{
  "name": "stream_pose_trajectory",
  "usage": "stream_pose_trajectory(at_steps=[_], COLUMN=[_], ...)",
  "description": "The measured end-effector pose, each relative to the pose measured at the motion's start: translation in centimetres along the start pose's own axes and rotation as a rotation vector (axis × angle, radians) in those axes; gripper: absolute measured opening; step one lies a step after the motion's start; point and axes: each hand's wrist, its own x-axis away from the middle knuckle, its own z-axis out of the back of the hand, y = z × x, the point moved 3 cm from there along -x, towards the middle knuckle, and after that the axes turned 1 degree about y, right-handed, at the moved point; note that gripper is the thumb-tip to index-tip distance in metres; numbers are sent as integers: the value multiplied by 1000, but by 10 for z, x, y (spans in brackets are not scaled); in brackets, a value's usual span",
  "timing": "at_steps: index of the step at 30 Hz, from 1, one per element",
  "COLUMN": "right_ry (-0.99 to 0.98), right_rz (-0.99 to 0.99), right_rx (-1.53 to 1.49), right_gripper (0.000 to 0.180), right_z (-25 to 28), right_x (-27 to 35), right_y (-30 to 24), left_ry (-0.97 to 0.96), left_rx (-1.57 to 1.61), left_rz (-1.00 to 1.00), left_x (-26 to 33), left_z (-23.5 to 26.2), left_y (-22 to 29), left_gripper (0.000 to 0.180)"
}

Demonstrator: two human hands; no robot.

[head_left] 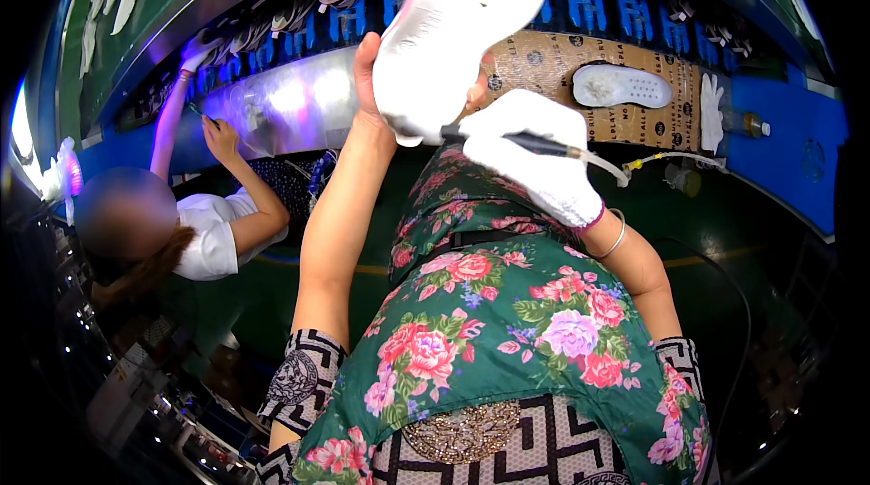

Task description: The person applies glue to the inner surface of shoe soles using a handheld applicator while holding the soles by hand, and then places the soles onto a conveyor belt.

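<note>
A second white sole [622, 85] lies on a brown patterned mat [544, 63] on the far bench [788, 159], right of the hands. A co-worker [213, 231] works far left. The left hand [370, 77], bare, grips a white shoe sole [462, 23] held up centre. The gloved right hand [535, 154], just below it, is closed around a dark pen-like tool [526, 141] with a tube [603, 166], its tip at the sole's near edge.

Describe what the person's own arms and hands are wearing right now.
The left hand is bare, and the left forearm is bare up to a short sleeve with a black-and-white geometric pattern. The right hand wears a white fabric glove with a pinkish cuff edge. A thin silver bangle sits on the right wrist, and the right sleeve has the same pattern.
</note>
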Motion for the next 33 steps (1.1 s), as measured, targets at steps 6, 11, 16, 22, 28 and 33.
stream_pose_trajectory(at_steps=[6,11,16,22,28,33], right_ry=[-107,-122,-112,-113,-97,22], right_rz=[601,248,583,289,277,161], right_rx=[555,126,468,83,244,171], right_gripper=[25,21,29,19,14,13], right_z=[-13,-13,-13,-22,-27,-24], right_x=[8,7,6,8,7,1], right_y=[-7,-6,-8,-8,-13,-10], left_ry=[27,186,242,9,82,143], left_rx=[55,30,-114,-32,-33,112], left_rz=[193,222,242,280,177,134], left_x=[-8,-1,1,-2,3,3], left_z=[5,3,11,0,11,5], left_y=[7,13,21,20,23,18], left_gripper=[87,83,85,70,74,80])
